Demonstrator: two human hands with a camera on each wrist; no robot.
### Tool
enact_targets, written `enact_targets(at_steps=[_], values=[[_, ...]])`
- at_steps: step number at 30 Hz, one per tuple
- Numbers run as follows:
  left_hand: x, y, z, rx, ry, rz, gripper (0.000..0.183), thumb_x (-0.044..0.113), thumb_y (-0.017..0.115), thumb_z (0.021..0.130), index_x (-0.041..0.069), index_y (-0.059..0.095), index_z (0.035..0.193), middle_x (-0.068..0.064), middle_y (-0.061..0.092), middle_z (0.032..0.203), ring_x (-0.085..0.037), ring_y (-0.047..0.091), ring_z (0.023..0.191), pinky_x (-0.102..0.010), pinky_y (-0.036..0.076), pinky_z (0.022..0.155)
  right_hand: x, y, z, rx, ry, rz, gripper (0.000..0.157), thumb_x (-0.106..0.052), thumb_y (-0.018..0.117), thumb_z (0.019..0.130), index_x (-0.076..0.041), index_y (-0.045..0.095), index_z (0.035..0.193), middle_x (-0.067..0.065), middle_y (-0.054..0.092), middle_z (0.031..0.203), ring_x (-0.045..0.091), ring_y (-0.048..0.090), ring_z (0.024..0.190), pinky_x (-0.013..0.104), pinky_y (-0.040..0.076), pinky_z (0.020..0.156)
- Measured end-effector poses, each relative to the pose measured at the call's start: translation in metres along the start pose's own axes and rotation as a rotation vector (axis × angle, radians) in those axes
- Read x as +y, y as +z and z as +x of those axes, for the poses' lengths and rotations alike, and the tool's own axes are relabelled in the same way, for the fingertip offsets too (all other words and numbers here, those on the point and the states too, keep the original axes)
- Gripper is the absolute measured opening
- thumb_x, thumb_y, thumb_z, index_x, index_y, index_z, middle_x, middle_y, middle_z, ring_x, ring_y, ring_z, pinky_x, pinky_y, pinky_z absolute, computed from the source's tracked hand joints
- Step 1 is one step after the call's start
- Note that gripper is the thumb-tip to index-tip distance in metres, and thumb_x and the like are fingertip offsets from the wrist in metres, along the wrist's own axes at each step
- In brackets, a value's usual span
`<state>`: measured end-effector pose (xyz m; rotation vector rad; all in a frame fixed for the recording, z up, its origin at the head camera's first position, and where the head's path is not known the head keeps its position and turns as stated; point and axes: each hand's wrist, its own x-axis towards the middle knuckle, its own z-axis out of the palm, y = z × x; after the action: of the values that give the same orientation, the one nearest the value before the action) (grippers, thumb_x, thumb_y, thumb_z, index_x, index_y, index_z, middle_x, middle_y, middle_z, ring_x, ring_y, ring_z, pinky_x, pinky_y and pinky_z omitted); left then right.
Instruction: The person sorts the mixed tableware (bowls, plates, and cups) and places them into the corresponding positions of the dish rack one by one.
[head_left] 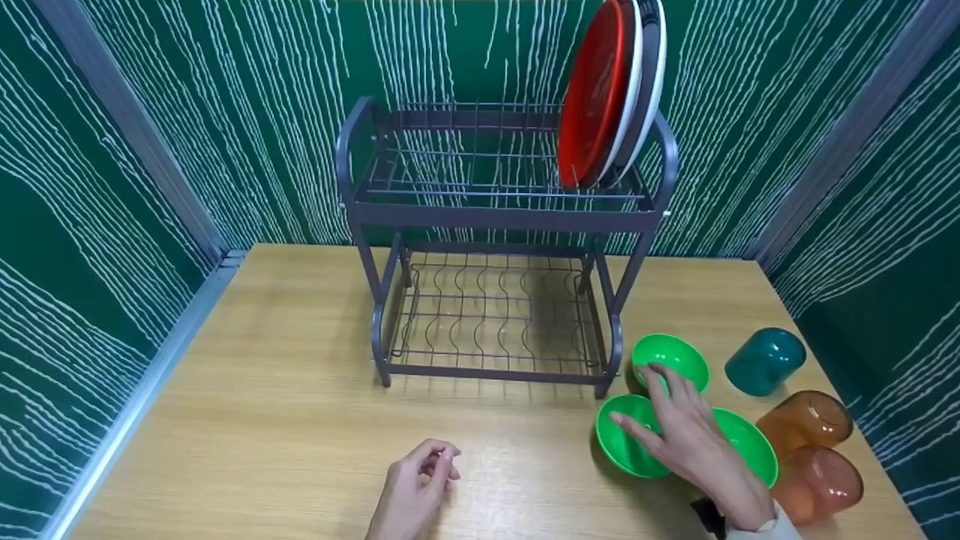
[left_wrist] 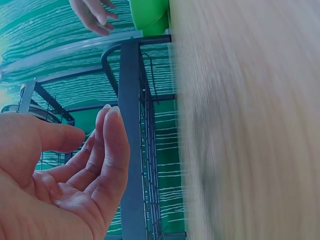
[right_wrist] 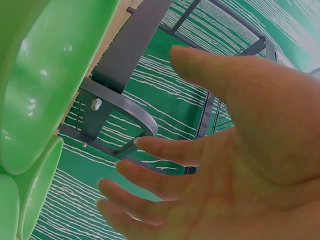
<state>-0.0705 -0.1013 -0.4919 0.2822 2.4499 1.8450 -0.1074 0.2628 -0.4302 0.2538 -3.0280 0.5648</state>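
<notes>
My right hand (head_left: 686, 427) hovers over three green bowls at the right of the table, thumb and fingers spread with nothing between them. Under its thumb lies the near-left bowl (head_left: 622, 442); the far bowl (head_left: 671, 352) is beyond the fingertips, and the right-hand bowl (head_left: 750, 446) is partly hidden by the hand. In the right wrist view the fingers (right_wrist: 150, 180) are apart from the bowls (right_wrist: 50, 75). My left hand (head_left: 416, 484) is held above the table's front middle, fingers loosely bent and holding nothing, as the left wrist view shows its bare palm (left_wrist: 70, 200).
A dark two-tier dish rack (head_left: 502, 217) stands at the back centre. A red plate (head_left: 592, 97) and other plates lean upright in its top right. To the right of the bowls are a teal cup (head_left: 765, 361), an orange cup (head_left: 806, 420) and a reddish cup (head_left: 817, 484).
</notes>
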Motion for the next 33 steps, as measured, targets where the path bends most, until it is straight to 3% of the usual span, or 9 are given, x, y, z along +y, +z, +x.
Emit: enact_targets(at_steps=[11, 16, 19, 26, 33], values=[[0.000, -0.001, -0.001, -0.016, -0.006, 0.005, 0.020, 0.012, 0.056, 0.106, -0.004, 0.067, 0.108, -0.004, 0.069, 0.082, -0.022, 0.069, 0.073, -0.028, 0.059, 0.065, 0.000, 0.008, -0.005, -0.078, 0.027, 0.012, 0.080, -0.049, 0.073, 0.093, -0.003, 0.043, 0.151, 0.030, 0.037, 0.150, 0.053, 0.036, 0.134, 0.077, 0.032, 0.104], [0.001, -0.002, -0.002, -0.018, -0.002, 0.025, 0.021, 0.013, 0.055, 0.107, -0.004, 0.067, 0.109, -0.002, 0.069, 0.083, -0.022, 0.069, 0.074, -0.026, 0.058, 0.066, 0.001, 0.006, -0.009, -0.082, 0.037, 0.036, 0.078, -0.047, 0.073, 0.094, -0.003, 0.043, 0.151, 0.030, 0.036, 0.151, 0.054, 0.033, 0.135, 0.077, 0.027, 0.107], [0.001, -0.002, -0.002, -0.018, -0.014, 0.029, 0.020, 0.012, 0.056, 0.106, -0.004, 0.068, 0.109, -0.002, 0.069, 0.083, -0.023, 0.069, 0.074, -0.024, 0.057, 0.066, 0.003, 0.004, -0.012, -0.069, 0.044, 0.036, 0.077, -0.046, 0.072, 0.095, -0.002, 0.042, 0.151, 0.030, 0.036, 0.151, 0.053, 0.034, 0.134, 0.077, 0.030, 0.106], [0.004, 0.000, -0.001, -0.009, -0.019, 0.001, 0.018, 0.011, 0.057, 0.105, -0.004, 0.068, 0.109, -0.003, 0.069, 0.083, -0.023, 0.068, 0.076, -0.028, 0.059, 0.068, 0.009, -0.001, -0.019, 0.050, 0.033, 0.041, 0.064, -0.036, 0.075, 0.095, 0.000, 0.051, 0.142, 0.028, 0.045, 0.143, 0.049, 0.042, 0.128, 0.074, 0.039, 0.101], [0.005, 0.002, -0.004, -0.014, 0.004, -0.006, 0.018, 0.012, 0.057, 0.106, -0.003, 0.068, 0.108, -0.003, 0.069, 0.083, -0.022, 0.069, 0.075, -0.032, 0.060, 0.068, 0.024, -0.004, -0.034, 0.253, 0.009, 0.091, 0.047, -0.022, 0.080, 0.091, 0.002, 0.061, 0.126, 0.025, 0.056, 0.129, 0.044, 0.049, 0.117, 0.067, 0.046, 0.094]])
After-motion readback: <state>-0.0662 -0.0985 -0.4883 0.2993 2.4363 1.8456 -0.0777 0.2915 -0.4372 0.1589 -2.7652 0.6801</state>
